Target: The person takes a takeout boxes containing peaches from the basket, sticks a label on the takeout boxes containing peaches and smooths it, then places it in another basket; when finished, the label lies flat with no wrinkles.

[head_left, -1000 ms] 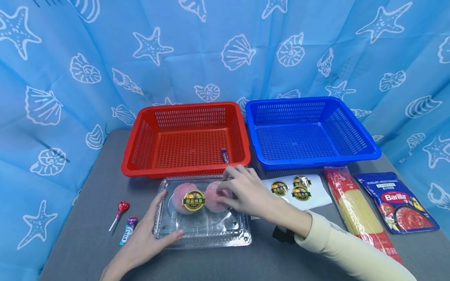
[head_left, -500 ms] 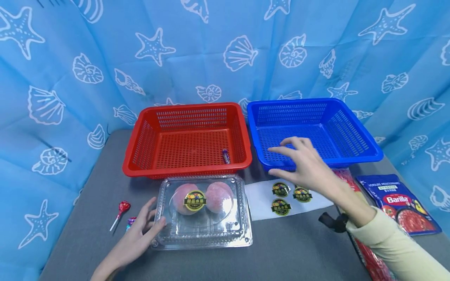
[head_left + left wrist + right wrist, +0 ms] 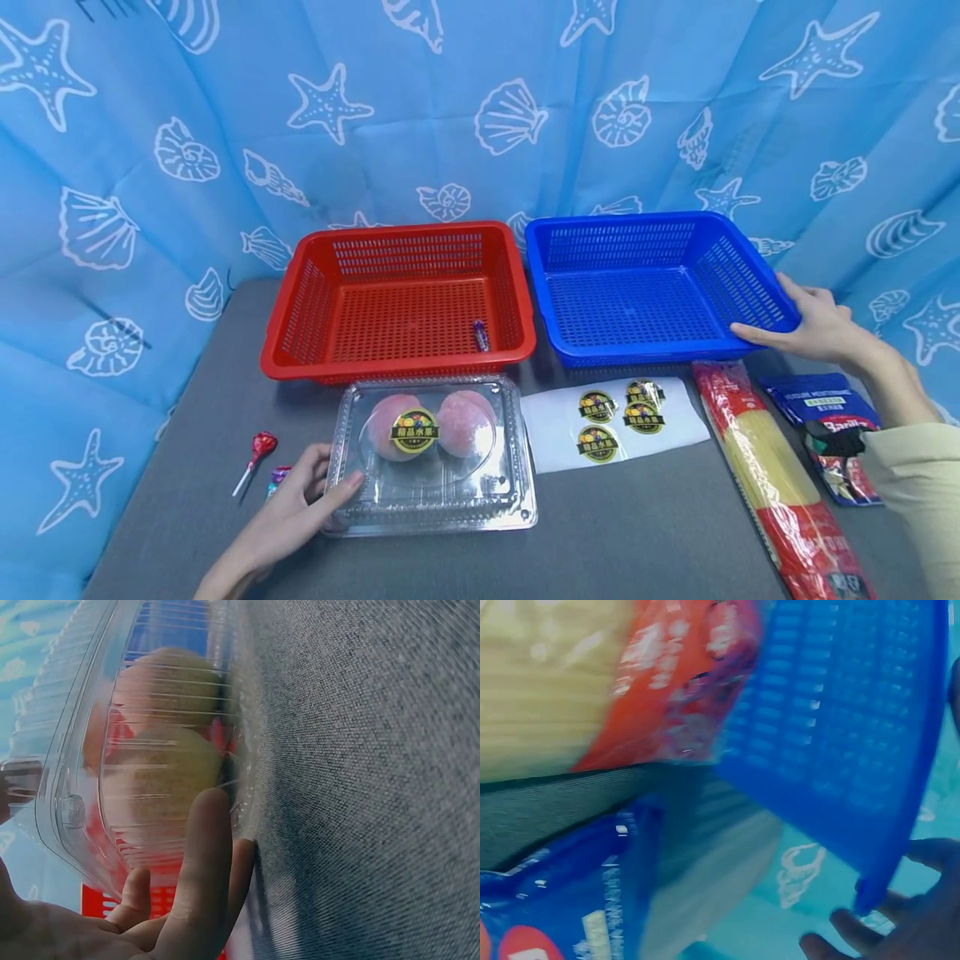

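A clear plastic fruit container (image 3: 450,500) stands in front of the red basket, with two pink peaches (image 3: 467,423) inside and a round black-and-gold sticker (image 3: 414,430) on its lid. My left hand (image 3: 281,521) holds its left side, thumb over the top edge; the left wrist view shows a finger (image 3: 199,870) against the ribbed wall. At the back right, my right hand (image 3: 825,329) grips the front right corner of the blue basket (image 3: 630,343). The thumb lies over the rim and the other fingers (image 3: 855,930) are around the outside.
A red basket (image 3: 397,367) holds one small wrapped candy (image 3: 481,335). White sticker paper (image 3: 547,433), a spaghetti pack (image 3: 772,467) and a blue Barilla pouch (image 3: 821,400) lie at right. A red lollipop (image 3: 262,444) and another wrapped candy (image 3: 278,477) lie at left.
My right hand has left the container lid and crossed right, over the sticker paper, to the blue basket's corner. My left hand has stayed at the container's left side.
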The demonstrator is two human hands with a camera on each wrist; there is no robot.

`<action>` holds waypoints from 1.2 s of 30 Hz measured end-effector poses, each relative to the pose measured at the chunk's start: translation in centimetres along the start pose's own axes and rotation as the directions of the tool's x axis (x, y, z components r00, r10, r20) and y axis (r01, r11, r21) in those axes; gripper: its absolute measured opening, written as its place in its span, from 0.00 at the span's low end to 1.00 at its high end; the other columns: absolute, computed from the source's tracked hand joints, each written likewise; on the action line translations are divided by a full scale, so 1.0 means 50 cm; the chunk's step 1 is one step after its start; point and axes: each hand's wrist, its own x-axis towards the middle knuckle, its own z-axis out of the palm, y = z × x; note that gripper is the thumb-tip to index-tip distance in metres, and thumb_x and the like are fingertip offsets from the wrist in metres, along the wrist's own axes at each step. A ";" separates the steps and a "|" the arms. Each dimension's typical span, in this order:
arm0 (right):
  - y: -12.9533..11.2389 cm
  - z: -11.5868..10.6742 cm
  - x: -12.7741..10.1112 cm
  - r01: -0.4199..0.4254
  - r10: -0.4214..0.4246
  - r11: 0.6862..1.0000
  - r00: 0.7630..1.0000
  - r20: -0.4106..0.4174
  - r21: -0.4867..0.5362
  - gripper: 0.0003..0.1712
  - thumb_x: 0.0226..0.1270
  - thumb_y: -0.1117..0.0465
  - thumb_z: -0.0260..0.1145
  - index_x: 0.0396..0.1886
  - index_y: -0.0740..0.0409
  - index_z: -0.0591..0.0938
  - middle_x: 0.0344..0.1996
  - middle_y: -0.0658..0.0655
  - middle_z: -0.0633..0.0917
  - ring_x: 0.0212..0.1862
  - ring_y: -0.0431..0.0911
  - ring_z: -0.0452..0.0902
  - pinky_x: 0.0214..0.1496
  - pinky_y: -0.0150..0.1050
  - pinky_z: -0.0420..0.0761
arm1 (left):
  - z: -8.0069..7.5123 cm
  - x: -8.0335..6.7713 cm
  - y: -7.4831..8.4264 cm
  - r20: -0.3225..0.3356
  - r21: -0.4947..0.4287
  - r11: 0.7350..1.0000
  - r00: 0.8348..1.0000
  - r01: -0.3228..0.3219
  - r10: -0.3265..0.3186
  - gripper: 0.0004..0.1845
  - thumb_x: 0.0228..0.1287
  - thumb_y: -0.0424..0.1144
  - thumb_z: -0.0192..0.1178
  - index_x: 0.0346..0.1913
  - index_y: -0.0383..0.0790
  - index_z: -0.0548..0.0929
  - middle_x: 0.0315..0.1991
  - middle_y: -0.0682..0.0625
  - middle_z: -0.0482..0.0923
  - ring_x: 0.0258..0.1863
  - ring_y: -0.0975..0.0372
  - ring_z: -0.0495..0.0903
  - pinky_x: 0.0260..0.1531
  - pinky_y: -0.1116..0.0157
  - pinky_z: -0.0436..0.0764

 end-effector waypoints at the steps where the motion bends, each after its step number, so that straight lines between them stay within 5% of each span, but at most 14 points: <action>1: 0.008 0.001 0.000 -0.017 0.016 1.000 0.999 0.038 0.015 0.68 0.71 0.33 0.59 0.78 0.66 0.24 0.71 0.91 0.33 0.68 0.90 0.34 0.59 0.84 0.52 | 0.000 0.000 -0.002 0.004 -0.006 1.000 1.000 -0.009 0.009 0.26 0.73 0.46 0.62 0.64 0.36 0.66 0.55 0.40 0.82 0.48 0.64 0.83 0.40 0.68 0.83; 11: 0.037 0.011 0.008 -0.034 0.011 0.988 0.989 0.150 0.151 0.67 0.76 0.35 0.54 0.71 0.65 0.12 0.70 0.84 0.20 0.73 0.83 0.18 0.68 0.83 0.43 | -0.007 0.007 -0.004 0.051 -0.064 0.997 0.997 0.053 -0.050 0.25 0.75 0.46 0.59 0.60 0.32 0.64 0.47 0.42 0.82 0.40 0.62 0.83 0.35 0.65 0.84; 19: 0.044 0.014 0.015 -0.032 0.007 0.987 0.987 0.159 0.156 0.68 0.76 0.35 0.54 0.71 0.65 0.11 0.70 0.85 0.20 0.72 0.83 0.17 0.68 0.83 0.42 | -0.004 0.001 -0.004 0.005 -0.123 0.989 0.997 0.081 -0.081 0.17 0.72 0.44 0.61 0.47 0.39 0.65 0.36 0.51 0.77 0.29 0.65 0.74 0.24 0.68 0.73; 24: 0.045 0.015 0.015 -0.014 -0.008 0.990 0.989 0.150 0.141 0.68 0.76 0.36 0.55 0.71 0.67 0.12 0.70 0.86 0.21 0.72 0.83 0.17 0.68 0.84 0.41 | 0.009 -0.011 -0.007 -0.017 -0.207 0.970 0.991 0.126 -0.132 0.16 0.73 0.45 0.60 0.45 0.40 0.65 0.46 0.48 0.83 0.42 0.63 0.88 0.31 0.68 0.80; 27: 0.048 0.018 0.013 -0.009 -0.011 0.991 0.989 0.145 0.135 0.69 0.76 0.36 0.56 0.71 0.68 0.12 0.70 0.85 0.20 0.72 0.82 0.15 0.68 0.84 0.40 | 0.018 -0.021 -0.010 -0.028 -0.233 0.959 0.985 0.158 -0.169 0.15 0.74 0.44 0.59 0.43 0.40 0.64 0.43 0.47 0.81 0.50 0.57 0.90 0.35 0.66 0.83; 31: 0.048 0.019 0.011 -0.009 -0.011 0.990 0.990 0.143 0.144 0.69 0.75 0.36 0.56 0.71 0.68 0.12 0.69 0.84 0.19 0.72 0.82 0.15 0.68 0.83 0.40 | 0.028 -0.037 -0.008 -0.040 -0.218 0.954 0.974 0.207 -0.221 0.17 0.74 0.47 0.60 0.44 0.39 0.65 0.51 0.36 0.83 0.53 0.54 0.89 0.40 0.61 0.89; 33: 0.046 0.019 0.011 -0.008 -0.013 0.989 0.990 0.139 0.149 0.69 0.75 0.36 0.56 0.71 0.68 0.12 0.70 0.84 0.19 0.72 0.82 0.15 0.68 0.83 0.41 | 0.030 -0.047 -0.005 -0.016 -0.238 0.948 0.975 0.210 -0.220 0.18 0.74 0.48 0.59 0.45 0.39 0.65 0.66 0.31 0.76 0.53 0.54 0.89 0.44 0.56 0.90; 36: 0.043 0.019 0.011 -0.006 -0.015 0.988 0.991 0.132 0.155 0.69 0.75 0.36 0.57 0.71 0.67 0.12 0.70 0.83 0.19 0.72 0.82 0.15 0.68 0.83 0.41 | 0.031 -0.064 0.004 0.036 -0.314 0.929 0.980 0.197 -0.196 0.15 0.75 0.47 0.57 0.46 0.40 0.66 0.75 0.31 0.64 0.51 0.57 0.89 0.47 0.50 0.89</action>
